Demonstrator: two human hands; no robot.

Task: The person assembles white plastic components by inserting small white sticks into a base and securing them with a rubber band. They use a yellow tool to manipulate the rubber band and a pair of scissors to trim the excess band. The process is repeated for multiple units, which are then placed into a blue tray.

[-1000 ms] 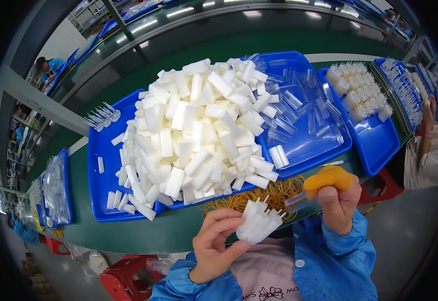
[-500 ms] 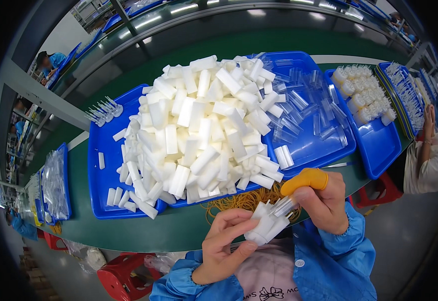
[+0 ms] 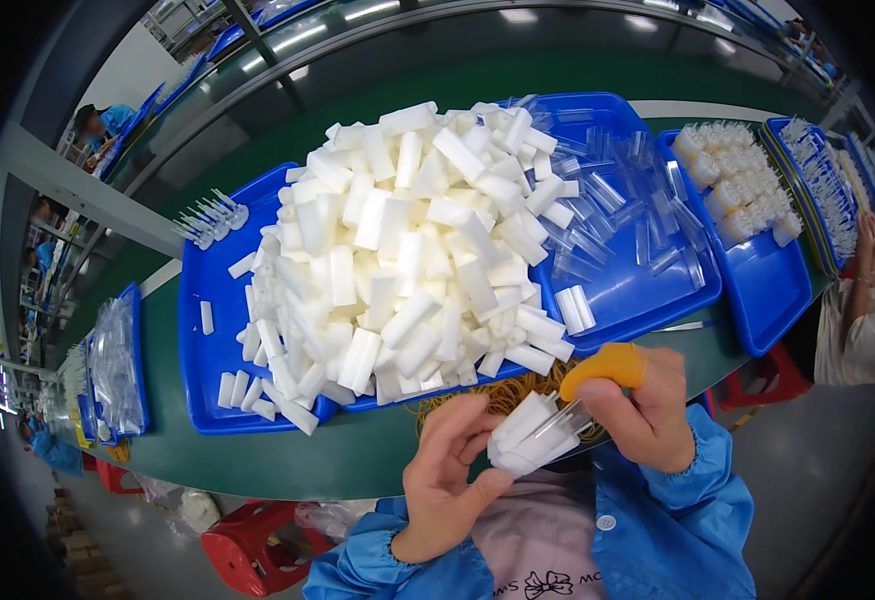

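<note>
My left hand (image 3: 445, 478) is closed round a small bundle of white foam-like blocks (image 3: 529, 436), held just off the table's near edge. Its fingers grip the bundle from the left side. On the right, my right hand (image 3: 645, 408) wears an orange finger cot (image 3: 609, 366) on one finger. Between its thumb and that finger it pinches the end of a clear tube (image 3: 579, 420). The tube lies lengthwise among the white blocks; how deep it sits is hard to see. Behind the hands, a heap of tan rubber bands (image 3: 509, 393) rests on the table.
A large pile of white blocks (image 3: 397, 250) covers blue trays. Clear tubes (image 3: 607, 215) lie in the blue tray (image 3: 647, 297) at right. Farther right, another tray (image 3: 765, 290) holds bundled white pieces (image 3: 732, 180). A red stool (image 3: 242, 550) stands below left; a co-worker's arm (image 3: 865, 260) shows far right.
The clear tube has slid left and down against the white blocks, with my right hand moving along. My left fingers have shifted on the bundle. The whole view has shifted slightly.
</note>
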